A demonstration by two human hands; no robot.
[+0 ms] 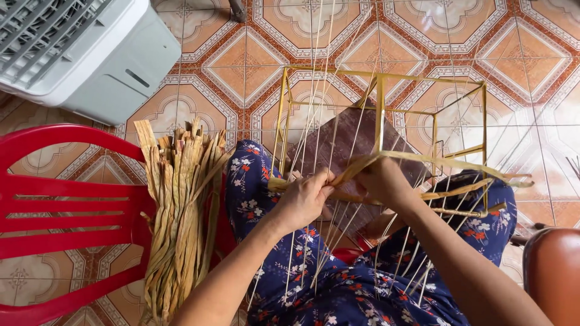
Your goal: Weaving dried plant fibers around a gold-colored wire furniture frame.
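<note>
— Where is the strip (423, 162)?
— On our lap, against the frame (380, 121); its length runs right from our hands.
— Grips?
— Our left hand (305, 196) and right hand (380, 181) both pinch it, close together.

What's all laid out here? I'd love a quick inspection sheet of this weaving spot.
Surface: patterned orange floor tiles.
Job's things: yellow wire frame on the lap, over a brown board; pale upright strands; flat straw strip.
Clutter: bundle of dried straw strips.
Hands: left hand and right hand both grip the strip at the frame.
Cables: nothing seen.
Surroundings: red plastic chair, grey-white fan unit, brown rounded object.
</note>
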